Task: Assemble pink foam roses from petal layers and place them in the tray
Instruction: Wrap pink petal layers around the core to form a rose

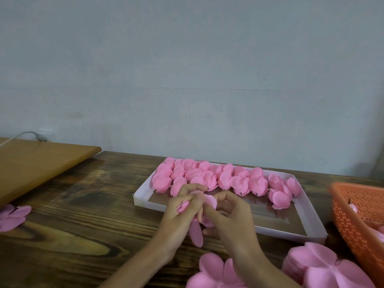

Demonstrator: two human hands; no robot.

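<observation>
My left hand (180, 213) grips a half-formed pink foam rose (182, 205), its bud showing between my fingers. My right hand (229, 215) pinches one of its outer petals (209, 201); another petal (196, 233) hangs down below both hands. Both hands hover over the near left edge of the white tray (291, 233). Several finished pink roses (207, 177) fill the tray's far part in rows. Stacks of flat pink petal layers lie at the bottom, one near my right forearm (216, 271) and one to the right (324, 265).
An orange perforated basket (357, 223) stands at the right edge with some pink pieces inside. A few pink petal layers (12, 217) lie at the far left. A lighter wooden board (37, 163) with a white cable rests at the back left of the dark wooden table.
</observation>
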